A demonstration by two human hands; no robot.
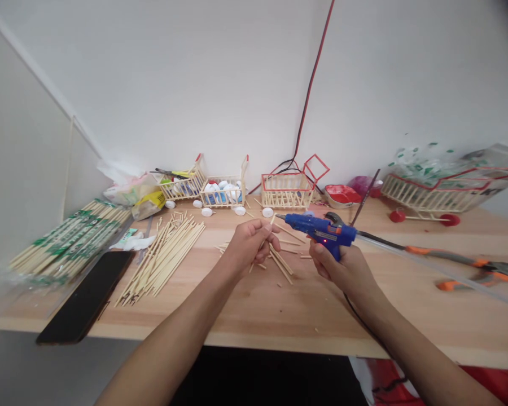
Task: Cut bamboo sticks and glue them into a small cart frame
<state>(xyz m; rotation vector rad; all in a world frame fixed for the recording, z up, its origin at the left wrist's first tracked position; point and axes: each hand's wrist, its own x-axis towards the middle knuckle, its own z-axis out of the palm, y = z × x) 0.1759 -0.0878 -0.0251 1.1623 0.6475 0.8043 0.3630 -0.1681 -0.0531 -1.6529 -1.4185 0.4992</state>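
Nearest, two bare forearms reach over the front edge of the pale wooden bench point(279, 321), and a dark phone point(84, 299) lies flat at its left front corner. Further in, the left hand point(254, 243) has its fingers pinched on a short stick point(272, 220), tip angled up to the right; whether more than one stick sits in that pinch I cannot tell. The right hand point(342, 269) is clenched round the grip of a blue glue gun point(322, 230), a red lamp lit on its side, the nozzle pointing left and just beside the stick's tip. Both hover above a scatter of cut sticks point(281, 262).

With the nozzle this close to the left fingertips, I judge a burn the main risk, from hot glue running down the short stick onto skin. A drip could also fall and bond the loose pieces below to the bench. The black cord point(358, 313) trails off the front edge under the right wrist and could tug the gun off aim.

Beyond lie a fan of long sticks point(165, 256), wrapped chopsticks point(68, 242) at the left and orange-handled pliers point(482, 268) at the right. Against the wall stand small stick-built carts point(288, 192), white caps point(206, 212), a red dish point(342, 195) and a larger cart point(444, 192); a red cable point(311, 90) climbs the wall.
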